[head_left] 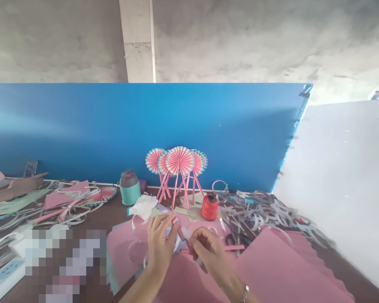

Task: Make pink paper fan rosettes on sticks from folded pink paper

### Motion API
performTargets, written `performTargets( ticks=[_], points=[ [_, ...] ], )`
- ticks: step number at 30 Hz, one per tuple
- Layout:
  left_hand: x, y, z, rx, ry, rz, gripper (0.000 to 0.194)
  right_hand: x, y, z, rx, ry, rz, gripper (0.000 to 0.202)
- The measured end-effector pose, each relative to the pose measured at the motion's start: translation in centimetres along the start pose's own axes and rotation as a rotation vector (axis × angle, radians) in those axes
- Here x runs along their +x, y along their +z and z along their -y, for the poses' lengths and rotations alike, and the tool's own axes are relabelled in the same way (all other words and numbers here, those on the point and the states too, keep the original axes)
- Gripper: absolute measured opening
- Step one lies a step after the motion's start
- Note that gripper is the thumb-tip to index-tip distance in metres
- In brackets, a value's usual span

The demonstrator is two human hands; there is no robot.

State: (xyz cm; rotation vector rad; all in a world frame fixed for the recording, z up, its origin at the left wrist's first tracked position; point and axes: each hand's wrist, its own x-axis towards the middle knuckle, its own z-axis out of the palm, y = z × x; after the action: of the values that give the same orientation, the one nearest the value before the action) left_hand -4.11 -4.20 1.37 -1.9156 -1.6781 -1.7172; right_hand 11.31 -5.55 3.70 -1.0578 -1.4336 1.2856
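My left hand [161,240] and right hand [208,248] grip a narrow pink strip [182,235], possibly folded paper, above pink sheets at the table's [93,223] near edge.

Bright, diffuse light; soft blur toward the edges.

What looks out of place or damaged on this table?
The pale strips at the right lie in a tangled heap, messy beside the upright paper fans, and a white cloth or tissue looks crumpled. I see no spill.
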Motion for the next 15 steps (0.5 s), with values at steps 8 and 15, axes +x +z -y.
performTargets(
  ticks=[8, 15],
  points=[
    [0.7, -0.5, 0.7, 0.067, 0.039, -0.123, 0.022, 0.6, -0.4, -0.1, 0.115, 0.013, -0.024, 0.039],
    [-0.3, 0.0, -0.7, -0.249, -0.041, 0.071, 0.021, 0.5, 0.8, -1.3, 0.220, 0.042, -0.048, 0.040]
  ],
)
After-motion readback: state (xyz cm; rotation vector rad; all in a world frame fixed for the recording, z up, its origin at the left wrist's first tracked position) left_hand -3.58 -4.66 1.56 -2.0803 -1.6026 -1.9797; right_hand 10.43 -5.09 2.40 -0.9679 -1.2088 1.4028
